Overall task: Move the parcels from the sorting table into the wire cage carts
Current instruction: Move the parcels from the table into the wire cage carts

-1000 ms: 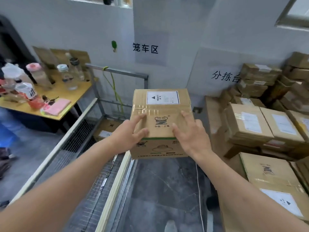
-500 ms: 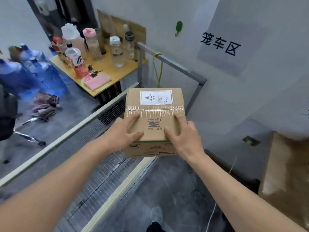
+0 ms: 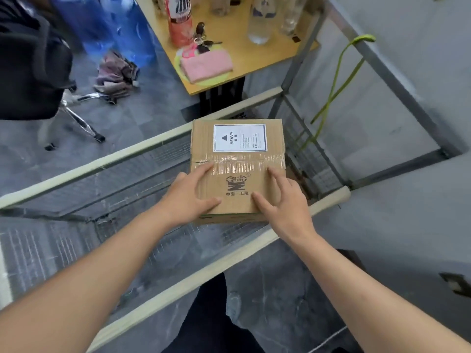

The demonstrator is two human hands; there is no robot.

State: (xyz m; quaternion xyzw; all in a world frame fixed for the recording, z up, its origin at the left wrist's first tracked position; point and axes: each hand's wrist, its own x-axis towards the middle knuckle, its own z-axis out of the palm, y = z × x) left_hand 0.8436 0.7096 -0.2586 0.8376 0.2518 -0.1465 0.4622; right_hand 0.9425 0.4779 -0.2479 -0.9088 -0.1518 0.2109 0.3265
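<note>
Head view: both hands' fingers — left hand (image 3: 190, 197); right hand (image 3: 285, 207) — grasp a taped, corrugated cardboard parcel (image 3: 237, 159) above the wire-mesh cart (image 3: 142, 159).

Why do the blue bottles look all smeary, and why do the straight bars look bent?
In the head view the blue bottles at the top left are smeared by motion blur, while the box and its label print stay sharp; the wide-angle lens bows the cage cart's rails; light is soft and even, with a little shine on the tape.
</note>
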